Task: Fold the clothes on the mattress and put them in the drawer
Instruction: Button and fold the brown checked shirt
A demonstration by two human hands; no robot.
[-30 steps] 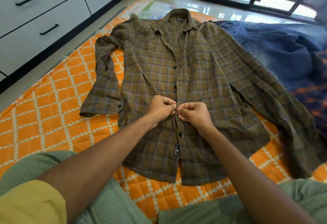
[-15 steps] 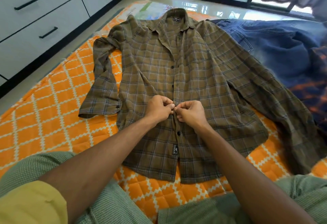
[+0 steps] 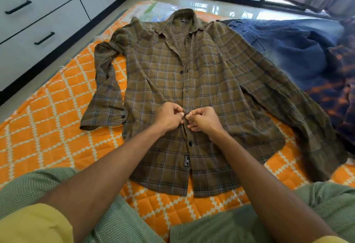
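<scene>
Head camera view: an olive-brown plaid long-sleeved shirt [image 3: 201,81] lies face up on an orange quilted mattress with a white diamond pattern [image 3: 44,127], collar pointing away from the person, hem nearest, long axis running near to far. The left hand [image 3: 169,117] and right hand [image 3: 204,121] each pinch the shirt's front placket at mid-chest, fingertips nearly touching. Bare mattress lies open to the left; dark blue denim jeans [image 3: 288,51] crowd the right sleeve. White drawers with black handles [image 3: 38,24] stand far left. Compared with a second ago, both hands remain pinched at the same button.
</scene>
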